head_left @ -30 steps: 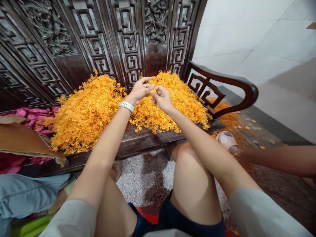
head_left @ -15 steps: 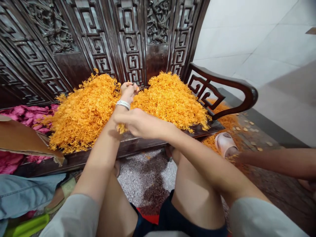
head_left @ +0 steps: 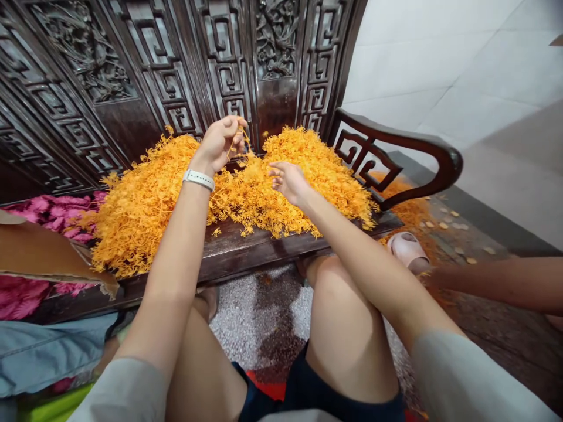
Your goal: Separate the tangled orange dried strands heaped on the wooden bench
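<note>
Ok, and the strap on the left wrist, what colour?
White or very pale grey; the head view shows the strap best.

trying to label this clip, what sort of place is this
Perhaps a home's sitting area: a carved wooden bench, pale tiled wall and speckled floor suggest it, though that's uncertain.

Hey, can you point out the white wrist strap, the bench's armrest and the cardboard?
White wrist strap (head_left: 199, 179), head view: middle of the band.
Bench's armrest (head_left: 453, 162), head view: its curved front end.
Cardboard (head_left: 39, 246), head view: its brown face.
</note>
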Demonstrator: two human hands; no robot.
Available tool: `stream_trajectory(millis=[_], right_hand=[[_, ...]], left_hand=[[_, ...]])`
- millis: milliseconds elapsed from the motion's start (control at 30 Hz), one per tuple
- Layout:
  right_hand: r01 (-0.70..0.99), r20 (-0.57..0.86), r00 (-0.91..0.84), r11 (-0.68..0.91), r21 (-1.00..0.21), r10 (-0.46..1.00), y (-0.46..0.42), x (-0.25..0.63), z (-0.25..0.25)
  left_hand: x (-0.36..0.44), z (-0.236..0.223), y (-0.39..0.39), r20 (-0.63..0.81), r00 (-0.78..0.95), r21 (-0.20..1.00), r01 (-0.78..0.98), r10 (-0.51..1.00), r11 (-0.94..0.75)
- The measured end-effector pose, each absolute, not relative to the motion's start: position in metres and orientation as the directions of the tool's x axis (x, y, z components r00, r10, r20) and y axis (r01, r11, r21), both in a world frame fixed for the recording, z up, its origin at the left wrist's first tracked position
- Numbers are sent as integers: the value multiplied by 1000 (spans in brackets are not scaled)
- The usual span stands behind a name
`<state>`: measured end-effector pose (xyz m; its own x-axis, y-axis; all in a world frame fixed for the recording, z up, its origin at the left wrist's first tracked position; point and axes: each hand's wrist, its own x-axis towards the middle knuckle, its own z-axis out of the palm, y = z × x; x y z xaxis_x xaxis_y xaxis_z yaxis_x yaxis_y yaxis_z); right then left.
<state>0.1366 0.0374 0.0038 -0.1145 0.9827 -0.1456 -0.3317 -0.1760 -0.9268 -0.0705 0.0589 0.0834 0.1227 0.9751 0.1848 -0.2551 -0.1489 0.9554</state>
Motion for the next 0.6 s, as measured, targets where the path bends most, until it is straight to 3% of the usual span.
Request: stream_trajectory(millis=[133,233,333,500,600], right_hand=[[-227,-63,-147,-96,-969,987,27,123,4],[-385,-33,-289,-147,-911,957,25,123,10],[-516,18,-318,-157,-842,948,25,129,15],[-597,67,-367,-179,-782,928,22,140,17],[-609,33,-371,-216,-763,928,22,145,16]], left_hand=[[-59,100,47,203,152,954,-253,967,-161],[-55,103,39,162,196,966,-230,967,-115],[-57,102,32,88,297,985,-169,951,-38],[-56,100,27,-9,511,981,172,859,-92],[-45,94,27,-197,628,907,408,753,-103]])
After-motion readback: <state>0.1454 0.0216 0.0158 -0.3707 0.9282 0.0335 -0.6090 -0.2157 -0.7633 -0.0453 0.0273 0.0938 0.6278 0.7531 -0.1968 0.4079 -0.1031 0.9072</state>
